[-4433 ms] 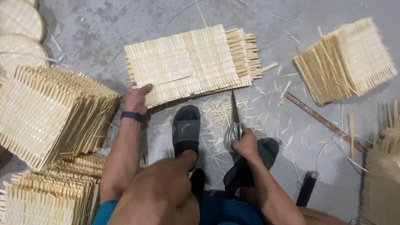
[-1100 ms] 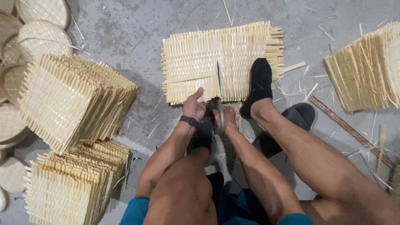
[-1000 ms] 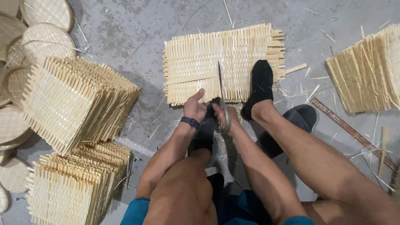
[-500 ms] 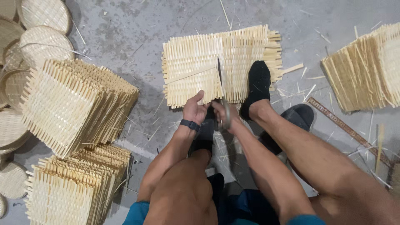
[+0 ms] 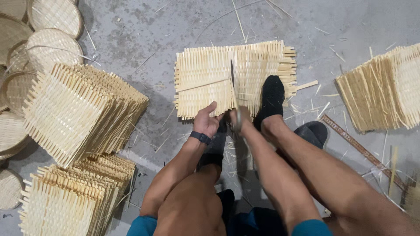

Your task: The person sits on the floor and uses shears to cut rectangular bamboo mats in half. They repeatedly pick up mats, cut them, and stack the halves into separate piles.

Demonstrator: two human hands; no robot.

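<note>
Woven bamboo mat (image 5: 205, 74) lies flat on the concrete floor (image 5: 175, 26), its near edge pinched by the left hand (image 5: 206, 123). Right hand (image 5: 238, 119) grips shears (image 5: 233, 83), blade across the mat. A black-socked foot (image 5: 271, 98) pins its right side; stacked mats (image 5: 76, 111) sit left.

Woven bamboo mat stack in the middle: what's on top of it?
On the woven mat stack: a foot in a black sock, the shears' blade in the right hand, the left hand at its near edge. The floor beneath is covered.
</note>
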